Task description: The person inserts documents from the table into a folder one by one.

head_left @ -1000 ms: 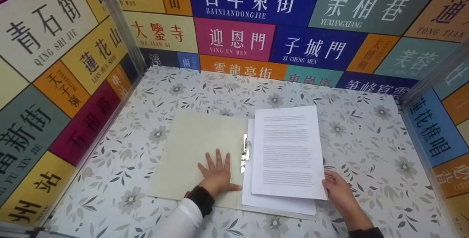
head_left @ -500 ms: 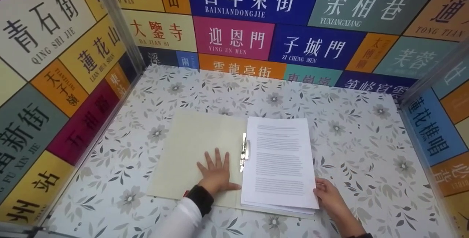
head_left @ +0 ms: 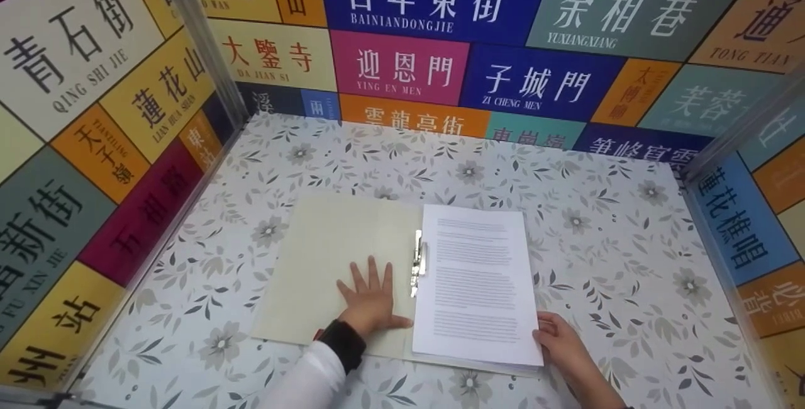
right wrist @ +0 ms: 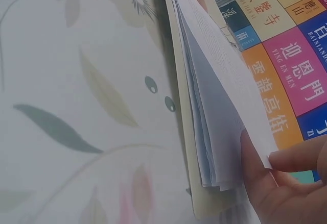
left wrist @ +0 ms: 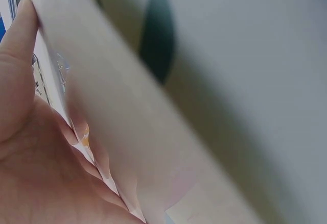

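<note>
A cream file folder [head_left: 314, 252] lies spread on the table, with a metal clip [head_left: 416, 261] along its spine. On its right half sits a stack of paper, a printed sheet [head_left: 478, 283] uppermost. My left hand [head_left: 368, 302] rests on the left cover, fingers spread, its thumb pointing toward the stack. At the lower right edge of the papers, my right hand [head_left: 556, 336] pinches the printed sheet between thumb and fingers. In the right wrist view that sheet [right wrist: 230, 76] bows up at its edge, apart from the looser sheets [right wrist: 214, 147] beneath.
The table [head_left: 604, 258] has a flower and leaf pattern. Panels with large Chinese characters [head_left: 402, 63] enclose it at the back, left and right. A black band [head_left: 344, 341] is on the left wrist.
My right hand has drawn the printed sheet down and to the left, so it now lines up with the stack beside the clip. My left hand has stayed in place.
</note>
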The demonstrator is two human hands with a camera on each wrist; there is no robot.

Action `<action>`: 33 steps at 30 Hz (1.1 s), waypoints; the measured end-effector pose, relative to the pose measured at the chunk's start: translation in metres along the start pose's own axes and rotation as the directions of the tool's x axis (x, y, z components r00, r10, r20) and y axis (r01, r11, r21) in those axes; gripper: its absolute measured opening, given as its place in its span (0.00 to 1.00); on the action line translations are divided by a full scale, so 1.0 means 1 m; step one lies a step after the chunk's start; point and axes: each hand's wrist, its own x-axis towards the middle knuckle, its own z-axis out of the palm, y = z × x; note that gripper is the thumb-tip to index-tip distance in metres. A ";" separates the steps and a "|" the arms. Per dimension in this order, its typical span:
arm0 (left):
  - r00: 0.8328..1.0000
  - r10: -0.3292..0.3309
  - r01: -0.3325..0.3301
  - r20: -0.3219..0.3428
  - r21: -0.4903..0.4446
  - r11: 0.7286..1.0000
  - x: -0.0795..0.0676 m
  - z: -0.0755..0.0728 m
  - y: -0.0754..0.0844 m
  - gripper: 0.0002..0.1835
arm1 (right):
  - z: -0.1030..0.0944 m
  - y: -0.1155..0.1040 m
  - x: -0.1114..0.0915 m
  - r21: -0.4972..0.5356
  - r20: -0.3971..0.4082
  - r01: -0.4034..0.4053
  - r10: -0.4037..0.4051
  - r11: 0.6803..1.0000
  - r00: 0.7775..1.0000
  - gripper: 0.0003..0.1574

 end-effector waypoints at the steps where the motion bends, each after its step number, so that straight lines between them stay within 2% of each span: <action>1: 1.000 0.000 0.000 0.000 0.000 1.000 0.000 0.000 0.000 0.67 | 0.000 0.000 0.000 0.000 0.001 -0.004 0.004 1.000 1.000 0.32; 8: 1.000 0.007 -0.007 -0.007 -0.004 1.000 0.001 0.001 0.000 0.67 | -0.002 -0.001 -0.001 -0.043 -0.015 -0.009 0.008 0.999 1.000 0.33; 13: 1.000 0.010 -0.011 -0.011 -0.005 1.000 0.000 0.001 -0.001 0.67 | -0.007 -0.002 -0.002 -0.112 -0.027 0.007 -0.010 0.994 1.000 0.33; 16: 1.000 0.009 -0.009 -0.010 0.001 1.000 0.000 0.001 -0.001 0.67 | -0.010 -0.005 -0.001 -0.147 -0.032 0.044 -0.050 0.988 0.998 0.34; 20: 1.000 0.006 -0.006 -0.015 0.018 1.000 0.000 0.001 -0.001 0.67 | -0.012 -0.017 -0.001 -0.204 -0.033 0.136 -0.146 0.969 0.989 0.37; 24: 1.000 0.001 0.000 -0.014 0.032 0.999 0.000 0.001 0.000 0.67 | -0.009 -0.037 -0.001 -0.335 0.018 0.238 -0.246 0.912 0.969 0.48; 28: 1.000 -0.001 0.002 -0.017 0.032 0.999 -0.001 -0.001 0.001 0.66 | -0.001 -0.058 0.004 -0.486 0.080 0.349 -0.357 0.801 0.931 0.58; 31: 1.000 0.001 -0.001 -0.016 0.022 1.000 -0.002 -0.001 0.002 0.66 | 0.010 -0.072 0.011 -0.561 0.117 0.404 -0.413 0.723 0.903 0.62; 33: 1.000 0.002 -0.002 -0.014 0.016 1.000 -0.002 -0.002 0.002 0.66 | 0.019 -0.079 0.016 -0.582 0.149 0.430 -0.430 0.690 0.891 0.63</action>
